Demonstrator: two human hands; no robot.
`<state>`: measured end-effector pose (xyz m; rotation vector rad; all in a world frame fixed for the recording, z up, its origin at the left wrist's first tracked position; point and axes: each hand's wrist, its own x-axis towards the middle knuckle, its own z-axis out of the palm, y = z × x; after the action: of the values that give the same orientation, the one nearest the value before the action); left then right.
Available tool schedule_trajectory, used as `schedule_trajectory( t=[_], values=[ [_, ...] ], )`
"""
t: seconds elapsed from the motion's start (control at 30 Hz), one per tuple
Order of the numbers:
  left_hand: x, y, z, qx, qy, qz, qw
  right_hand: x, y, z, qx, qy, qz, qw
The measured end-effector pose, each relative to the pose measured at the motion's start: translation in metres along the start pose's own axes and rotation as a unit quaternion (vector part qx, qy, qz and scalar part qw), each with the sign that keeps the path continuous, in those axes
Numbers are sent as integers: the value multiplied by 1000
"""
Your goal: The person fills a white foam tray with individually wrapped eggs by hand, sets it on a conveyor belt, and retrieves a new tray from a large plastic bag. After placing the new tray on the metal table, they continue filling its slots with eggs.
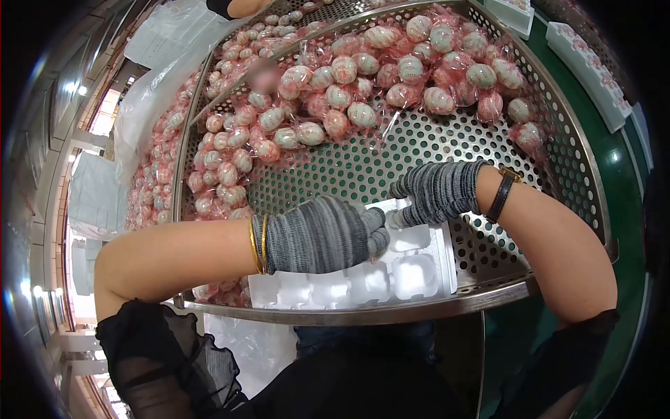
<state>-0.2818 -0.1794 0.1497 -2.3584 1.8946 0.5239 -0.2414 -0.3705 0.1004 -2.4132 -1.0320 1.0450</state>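
Observation:
A white tray [414,276] with moulded cells lies at the near edge of a perforated metal bin. My left hand [324,236], in a grey striped knit glove, is over the tray with its fingers curled; whatever they may hold is hidden. My right hand [440,194], gloved alike, is closed at the tray's far edge, thumb and fingers on either side of the rim. The tray cells that show hold nothing. Beyond my hands, plastic-wrapped eggs [344,70] with red print are heaped in the bin.
The bin's metal rim [335,315] runs along the front, close to my body. More wrapped eggs [157,164] lie to the left beside plastic sheeting [150,105]. White trays [590,73] stand on a green surface [614,160] at right. Another person's arm [244,7] shows at the top.

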Motion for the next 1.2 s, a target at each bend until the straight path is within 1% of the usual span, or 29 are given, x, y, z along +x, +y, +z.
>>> schedule_trajectory(
  t=[0.03, 0.07, 0.1, 0.13, 0.17, 0.2, 0.23, 0.27, 0.33, 0.37, 0.4, 0.47, 0.5, 0.53, 0.6, 0.63, 0.67, 0.73, 0.77, 0.8, 0.87, 0.9, 0.93, 1.0, 1.03, 1.07, 1.13, 1.17, 1.2],
  values=[
    [-2, -2, 2, -35, 36, 7, 999, 1, 3, 5, 10, 36, -5, 999],
    [-5, -3, 3, -69, 72, 13, 995, 2, 5, 7, 24, 30, -10, 999],
    [-9, -2, 3, -25, 6, -22, 999, 2, 6, 7, 35, 28, -14, 999],
    [-5, 0, -18, -207, -63, -173, 961, 1, 5, 3, 44, 27, -18, 999],
    [-1, -3, -40, -380, -124, -312, 862, -6, -1, -2, 68, 8, 16, 998],
    [1, -11, -54, -533, -176, -429, 707, -9, -2, -3, 65, 19, 13, 998],
    [-4, -33, -42, -501, 20, -312, 807, -7, -1, -3, 53, 12, 12, 998],
    [-11, -64, -22, -435, 213, -176, 857, -5, 0, -3, 42, 5, 11, 999],
    [-12, -130, -22, -245, 353, -296, 853, -7, -1, -4, 20, 8, 7, 1000],
    [-17, -160, -22, -92, 345, -350, 866, -9, -1, -6, 9, 11, 6, 1000],
    [-22, -185, -18, 63, 330, -395, 855, -10, 1, -9, 35, 9, -3, 999],
    [-24, -227, 23, 162, 327, -415, 833, -12, 6, -10, 89, 0, -19, 996],
    [-22, -238, 35, 208, 322, -426, 820, -24, -1, -18, 157, 0, 3, 988],
    [-19, -237, 34, 168, 306, -454, 820, -21, 2, -20, 150, 4, 25, 988],
    [-8, -233, 20, 88, 273, -502, 816, -19, 16, -20, 153, 14, 27, 988],
    [-10, -233, 11, -1, 248, -490, 836, -20, 16, -21, 107, 50, 24, 993],
    [-10, -223, 8, -94, 324, -447, 829, -21, 18, -22, 98, 56, 36, 993],
    [-4, -193, 4, -267, 457, -335, 780, -22, 22, -22, 84, 75, 57, 992],
    [1, -162, -5, -382, 472, -277, 745, -26, 19, -25, 154, 73, 34, 985],
    [2, -124, -12, -493, 478, -215, 695, -25, 20, -25, 134, 76, 29, 988],
    [-4, -66, -13, -613, 361, -127, 691, -24, 25, -28, 94, 81, 24, 992],
    [-3, -41, -16, -634, 318, -117, 695, -16, 38, -22, 36, 85, -2, 996],
    [-1, -22, -15, -653, 275, -106, 697, -21, 36, -20, 80, 115, -101, 985],
    [0, -3, -3, -528, 288, -118, 790, -22, 26, -27, 17, 28, 50, 998],
    [-1, 1, 1, -537, 268, -140, 788, -20, 26, -25, -11, 53, 18, 998],
    [-1, 5, 6, -545, 248, -162, 784, -22, 26, -24, 2, 60, 36, 998],
    [1, 7, 14, -425, 267, -136, 854, -29, 20, -26, 53, 60, 62, 995],
    [3, 11, 16, -336, 272, -145, 890, -25, 27, -24, 14, 68, 52, 996],
    [4, 11, 15, -298, 277, -134, 904, -24, 29, -23, 12, 67, 53, 996]
  ],
)
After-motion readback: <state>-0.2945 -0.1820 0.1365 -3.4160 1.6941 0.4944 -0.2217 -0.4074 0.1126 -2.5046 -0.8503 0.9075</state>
